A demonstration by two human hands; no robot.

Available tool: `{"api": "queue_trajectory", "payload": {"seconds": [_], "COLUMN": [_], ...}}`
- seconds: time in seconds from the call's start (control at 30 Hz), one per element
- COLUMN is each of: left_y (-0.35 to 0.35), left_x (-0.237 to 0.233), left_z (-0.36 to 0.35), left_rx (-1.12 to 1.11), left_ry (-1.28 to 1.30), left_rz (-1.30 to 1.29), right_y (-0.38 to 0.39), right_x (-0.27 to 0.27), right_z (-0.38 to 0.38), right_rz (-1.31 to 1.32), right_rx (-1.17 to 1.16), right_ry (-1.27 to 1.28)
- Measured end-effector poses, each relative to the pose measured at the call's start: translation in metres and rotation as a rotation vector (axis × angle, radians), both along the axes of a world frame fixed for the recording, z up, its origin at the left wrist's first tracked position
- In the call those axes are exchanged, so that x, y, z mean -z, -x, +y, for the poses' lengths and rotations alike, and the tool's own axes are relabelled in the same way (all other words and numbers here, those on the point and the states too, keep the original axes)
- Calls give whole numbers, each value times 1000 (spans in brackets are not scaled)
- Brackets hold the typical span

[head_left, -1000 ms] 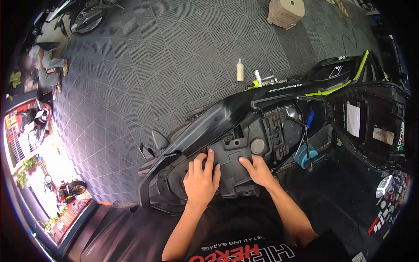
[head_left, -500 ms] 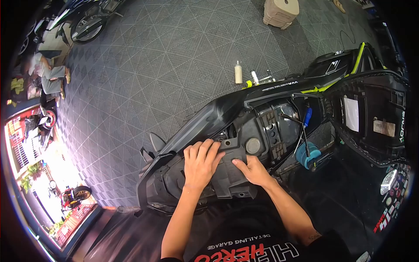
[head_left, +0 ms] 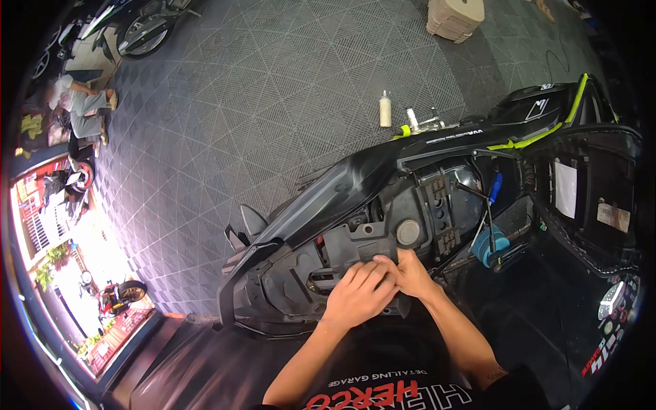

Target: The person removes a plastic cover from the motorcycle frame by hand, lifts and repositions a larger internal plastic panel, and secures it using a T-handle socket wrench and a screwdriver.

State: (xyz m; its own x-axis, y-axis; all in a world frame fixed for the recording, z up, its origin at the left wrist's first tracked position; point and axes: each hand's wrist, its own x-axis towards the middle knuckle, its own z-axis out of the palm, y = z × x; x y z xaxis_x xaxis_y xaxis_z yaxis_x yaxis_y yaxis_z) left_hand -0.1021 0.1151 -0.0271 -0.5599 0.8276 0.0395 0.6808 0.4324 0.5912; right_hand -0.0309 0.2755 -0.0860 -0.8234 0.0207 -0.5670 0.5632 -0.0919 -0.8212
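Observation:
A black plastic cover lies in the open seat area of a motor scooter, next to a round cap. My left hand rests over the cover, its fingers curled and drawn together against my right hand. What they hold, if anything, is hidden. Just below the round cap, my right hand closes at the cover's edge, its fingertips partly out of sight. The raised seat shows its underside on the right. A blue-handled screwdriver lies in the storage well.
A teal round container sits beside the well. On the tiled floor stand a bottle and small items behind the scooter. A beige stool is farther off. Another person sits at the left, near parked motorcycles.
My left hand has slid right and toward me along the cover, to meet my right hand, uncovering a slot in the bodywork. The whole view has shifted slightly.

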Motion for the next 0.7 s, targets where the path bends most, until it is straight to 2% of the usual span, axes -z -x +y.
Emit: {"api": "queue_trajectory", "payload": {"seconds": [0.07,0.13,0.17,0.27,0.7], "left_y": [10,5,2,-7,-12], "left_x": [1,10,13,19,11], "left_z": [-2,-7,-9,-11,-13], "left_rx": [10,-109,-169,-182,-249], "left_ry": [25,61,81,126,181], "left_rz": [-12,-48,-67,-46,-116], "right_y": [1,2,3,5,11], "right_x": [0,-4,-7,-8,-10], "right_z": [1,0,3,2,5], "right_rz": [26,50,-94,-39,-112], "right_rx": [1,7,-44,-25,-91], "right_ry": [-13,-45,-1,37,27]}}
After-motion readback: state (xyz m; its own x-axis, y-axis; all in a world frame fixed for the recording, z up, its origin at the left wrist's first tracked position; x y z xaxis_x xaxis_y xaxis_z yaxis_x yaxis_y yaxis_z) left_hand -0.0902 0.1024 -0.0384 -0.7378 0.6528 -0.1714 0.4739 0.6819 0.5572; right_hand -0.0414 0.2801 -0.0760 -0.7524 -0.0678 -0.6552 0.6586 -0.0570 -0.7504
